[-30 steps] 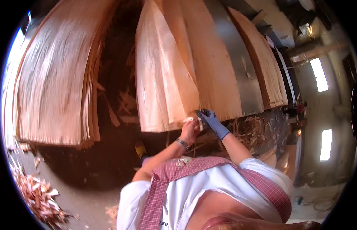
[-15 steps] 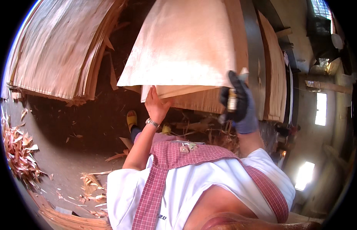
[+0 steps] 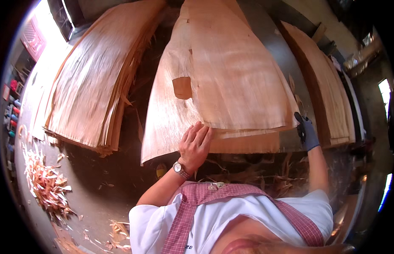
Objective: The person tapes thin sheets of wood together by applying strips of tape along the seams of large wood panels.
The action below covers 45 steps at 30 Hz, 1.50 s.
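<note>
Two thin wood veneer sheets lie overlapped in front of me. The left veneer sheet (image 3: 165,122) has a squarish hole and hangs down at its near corner. The upper veneer sheet (image 3: 243,84) covers its right side. My left hand (image 3: 195,148), bare with a wristwatch, is closed at the near edge where they meet; fingers show on top, the thumb is hidden. My right hand (image 3: 308,132), in a blue-grey glove with black fingers, is closed by the upper sheet's near right corner. What it holds is hidden.
A thick veneer stack (image 3: 93,80) stands at the left, another veneer stack (image 3: 322,84) at the right. Between the sheets and the right stack runs a dark flat surface (image 3: 292,146). Wood scraps (image 3: 46,180) lie heaped on the floor at the left.
The upper sheet has come down and lies further right. My left hand has moved from under the edge to on top; my right hand has moved right. The hole in the left sheet now shows.
</note>
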Motion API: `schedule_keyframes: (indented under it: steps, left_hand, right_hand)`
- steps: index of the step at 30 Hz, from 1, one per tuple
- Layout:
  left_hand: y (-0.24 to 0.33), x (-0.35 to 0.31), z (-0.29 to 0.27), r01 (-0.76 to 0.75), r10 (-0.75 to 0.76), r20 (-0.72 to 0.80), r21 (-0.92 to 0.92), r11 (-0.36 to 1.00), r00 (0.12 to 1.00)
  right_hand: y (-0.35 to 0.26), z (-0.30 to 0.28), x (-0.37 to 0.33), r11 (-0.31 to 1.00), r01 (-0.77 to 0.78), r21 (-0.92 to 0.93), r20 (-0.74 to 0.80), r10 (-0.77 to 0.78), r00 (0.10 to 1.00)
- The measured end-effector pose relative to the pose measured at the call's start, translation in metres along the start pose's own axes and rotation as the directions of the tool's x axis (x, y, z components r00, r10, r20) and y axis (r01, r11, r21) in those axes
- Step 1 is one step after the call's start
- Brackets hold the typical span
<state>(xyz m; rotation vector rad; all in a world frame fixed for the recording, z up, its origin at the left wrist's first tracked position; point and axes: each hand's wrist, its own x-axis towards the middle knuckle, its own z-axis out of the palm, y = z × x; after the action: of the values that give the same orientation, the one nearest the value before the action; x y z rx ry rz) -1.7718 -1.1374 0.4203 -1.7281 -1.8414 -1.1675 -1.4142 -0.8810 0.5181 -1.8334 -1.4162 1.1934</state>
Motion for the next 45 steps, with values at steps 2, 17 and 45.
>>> schedule_keyframes:
  steps: [2, 17, 45]
  left_hand:
    - [0.048, 0.002, 0.021, -0.04, 0.027, 0.105, 0.122, 0.992, 0.994]
    - [0.235, -0.043, 0.141, -0.067, 0.068, 0.618, -0.026, 0.997, 0.783]
    - [0.494, 0.029, 0.496, -0.024, -0.161, 0.815, 0.209, 0.978, 0.557]
  right_hand:
    - [0.068, -0.051, 0.062, 0.999, 0.02, 0.038, -0.033, -0.019, 0.999]
    - [0.37, -0.269, 0.136, 0.973, 0.073, -0.218, -0.304, -0.139, 0.943]
    - [0.506, -0.515, 0.353, 0.8, 0.029, -0.6, -0.142, -0.142, 0.98]
